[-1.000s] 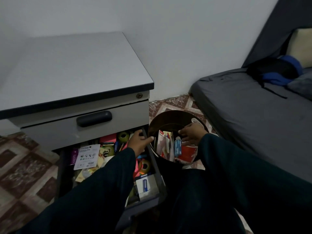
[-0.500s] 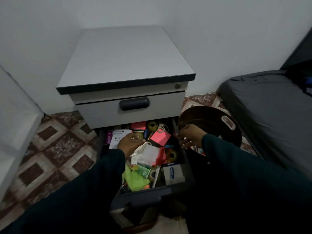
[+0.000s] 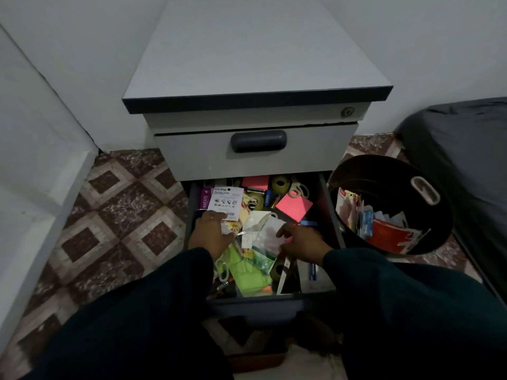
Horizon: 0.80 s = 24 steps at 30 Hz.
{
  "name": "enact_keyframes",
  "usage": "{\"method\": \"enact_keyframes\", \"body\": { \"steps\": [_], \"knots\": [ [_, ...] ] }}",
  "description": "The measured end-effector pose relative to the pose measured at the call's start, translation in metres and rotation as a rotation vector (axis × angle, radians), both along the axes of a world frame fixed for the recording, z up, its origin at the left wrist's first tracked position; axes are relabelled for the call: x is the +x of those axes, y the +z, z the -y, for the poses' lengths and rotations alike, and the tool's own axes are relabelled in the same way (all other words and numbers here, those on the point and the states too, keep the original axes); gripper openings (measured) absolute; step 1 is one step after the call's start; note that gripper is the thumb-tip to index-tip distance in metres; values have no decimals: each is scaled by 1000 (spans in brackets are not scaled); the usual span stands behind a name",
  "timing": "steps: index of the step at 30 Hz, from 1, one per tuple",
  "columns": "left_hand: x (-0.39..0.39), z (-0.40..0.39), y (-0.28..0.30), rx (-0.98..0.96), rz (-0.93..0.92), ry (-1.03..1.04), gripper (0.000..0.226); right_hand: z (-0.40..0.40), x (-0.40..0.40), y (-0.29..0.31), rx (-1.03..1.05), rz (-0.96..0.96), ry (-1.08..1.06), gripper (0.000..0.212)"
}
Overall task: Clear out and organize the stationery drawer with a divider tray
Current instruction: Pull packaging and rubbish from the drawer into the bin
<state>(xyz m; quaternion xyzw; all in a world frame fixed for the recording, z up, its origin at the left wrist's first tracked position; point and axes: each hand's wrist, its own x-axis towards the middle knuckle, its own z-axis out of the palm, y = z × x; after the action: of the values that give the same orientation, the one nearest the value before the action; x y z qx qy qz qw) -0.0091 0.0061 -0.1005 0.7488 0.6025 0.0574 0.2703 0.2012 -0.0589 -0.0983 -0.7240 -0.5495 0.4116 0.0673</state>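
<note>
Head view: both hands are down in the open drawer (image 3: pixel 330 212), left hand (image 3: pixel 211 233) and right hand (image 3: pixel 300 242) apart, grips unclear. Best lift loose packets first, dropping them into the bucket (image 3: pixel 439 231) right of the right hand.

A grey mattress (image 3: pixel 463 149) lies at the far right, white walls (image 3: pixel 82 50) stand behind, and brown patterned tiles (image 3: pixel 120 215) cover the left floor

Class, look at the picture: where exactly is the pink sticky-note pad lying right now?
In the head view, the pink sticky-note pad lies tilted in the open drawer, right of centre, just below the scissors and beyond the right hand.
</note>
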Motion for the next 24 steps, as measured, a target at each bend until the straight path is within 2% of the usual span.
{"method": "enact_keyframes", "body": {
  "steps": [3, 5, 10, 14, 20, 24],
  "knots": [
    [5, -3, -5, -13, -72, -72, 69, 3, -12, -10, 122, 231, 379, 48],
    [6, -5, -11, -23, -153, -132, 76, 6, -20, -12, 146, 328, 559, 57],
    [4, -9, -26, -120, -282, -165, 83, 13, -23, -19, 5, 447, 722, 66],
    [0, -9, -29, -143, -296, -164, 74, 9, -20, -17, -104, 424, 680, 63],
    [5, -2, -17, -102, -311, -172, 62, 5, -10, -7, -101, 462, 551, 43],
    [9, 3, -10, -134, -347, -249, 63, 3, 1, -5, -85, 486, 436, 34]
  ]
}}
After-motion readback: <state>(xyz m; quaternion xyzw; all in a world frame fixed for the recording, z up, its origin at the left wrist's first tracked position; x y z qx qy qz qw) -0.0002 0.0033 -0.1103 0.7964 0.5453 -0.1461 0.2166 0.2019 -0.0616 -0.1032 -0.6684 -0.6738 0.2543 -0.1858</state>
